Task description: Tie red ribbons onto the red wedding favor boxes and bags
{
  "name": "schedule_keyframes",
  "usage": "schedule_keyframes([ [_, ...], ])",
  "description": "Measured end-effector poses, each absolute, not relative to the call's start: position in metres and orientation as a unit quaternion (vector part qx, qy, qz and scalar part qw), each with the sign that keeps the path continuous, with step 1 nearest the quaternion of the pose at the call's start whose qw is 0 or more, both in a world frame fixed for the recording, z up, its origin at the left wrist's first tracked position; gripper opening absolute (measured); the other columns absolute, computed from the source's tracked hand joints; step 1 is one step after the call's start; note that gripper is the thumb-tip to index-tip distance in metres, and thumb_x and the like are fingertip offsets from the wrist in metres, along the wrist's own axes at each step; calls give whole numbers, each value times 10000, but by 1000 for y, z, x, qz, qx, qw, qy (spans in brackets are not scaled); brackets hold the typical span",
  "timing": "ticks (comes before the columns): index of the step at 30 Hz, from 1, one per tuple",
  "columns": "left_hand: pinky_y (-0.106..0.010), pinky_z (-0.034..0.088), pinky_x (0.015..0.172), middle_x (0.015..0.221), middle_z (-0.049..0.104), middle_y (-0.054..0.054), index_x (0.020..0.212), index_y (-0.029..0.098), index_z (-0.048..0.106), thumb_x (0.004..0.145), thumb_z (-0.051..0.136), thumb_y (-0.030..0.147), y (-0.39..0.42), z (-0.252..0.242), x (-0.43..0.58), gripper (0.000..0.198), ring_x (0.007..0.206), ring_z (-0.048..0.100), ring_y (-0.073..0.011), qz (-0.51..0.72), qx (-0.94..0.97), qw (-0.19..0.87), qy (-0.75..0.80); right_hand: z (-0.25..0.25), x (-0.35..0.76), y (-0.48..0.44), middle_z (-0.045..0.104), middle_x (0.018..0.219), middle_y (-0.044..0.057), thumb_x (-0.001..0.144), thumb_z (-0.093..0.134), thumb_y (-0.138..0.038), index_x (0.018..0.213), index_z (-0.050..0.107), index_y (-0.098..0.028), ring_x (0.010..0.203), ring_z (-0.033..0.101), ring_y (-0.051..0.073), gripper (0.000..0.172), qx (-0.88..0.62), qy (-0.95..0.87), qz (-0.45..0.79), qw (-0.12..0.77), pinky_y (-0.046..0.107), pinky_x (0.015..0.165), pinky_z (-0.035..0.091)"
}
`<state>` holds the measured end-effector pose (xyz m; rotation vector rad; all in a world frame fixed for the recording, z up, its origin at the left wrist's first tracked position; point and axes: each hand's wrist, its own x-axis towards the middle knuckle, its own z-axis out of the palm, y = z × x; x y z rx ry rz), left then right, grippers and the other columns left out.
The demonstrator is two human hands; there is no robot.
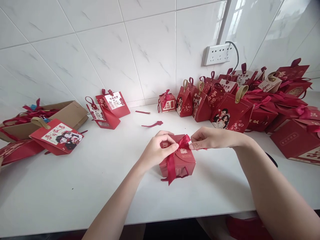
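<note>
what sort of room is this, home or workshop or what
Probably a kitchen or small workroom, though which one I can't tell: there's a marbled tile wall with a socket panel, and a white worktop with red gift boxes crowded on its right side.

Red boxes (184,162) on white table (100,180)

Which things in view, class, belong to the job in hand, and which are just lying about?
Job in hand:
- red box
- its ribbon, pinched by left hand and right hand

Lying about, apparently:
- two loose red strips
- other red boxes
- brown container
</note>
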<state>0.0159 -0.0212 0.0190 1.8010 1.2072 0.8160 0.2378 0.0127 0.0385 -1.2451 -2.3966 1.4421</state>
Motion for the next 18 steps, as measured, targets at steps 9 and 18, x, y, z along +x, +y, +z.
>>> schedule_keyframes([
  [9, -353, 420, 921, 1110, 551, -35, 671, 192, 597, 770, 608, 335, -22, 15, 21, 175, 1039, 561, -201, 348, 691, 386, 501, 52, 228, -11, 460, 444, -44, 809, 521, -362, 561, 511, -168, 422, 463, 76, 315, -366, -772, 519, -34, 205, 442, 291],
  [18, -361, 422, 946, 1103, 559, -45, 676, 192, 605, 770, 608, 331, -23, 17, 22, 168, 1068, 547, -219, 349, 690, 388, 501, 59, 240, -27, 519, 473, -5, 721, 590, -608, 671, 611, -196, 414, 480, 119, 415, -491, -765, 397, 123, 233, 396, 342],
])
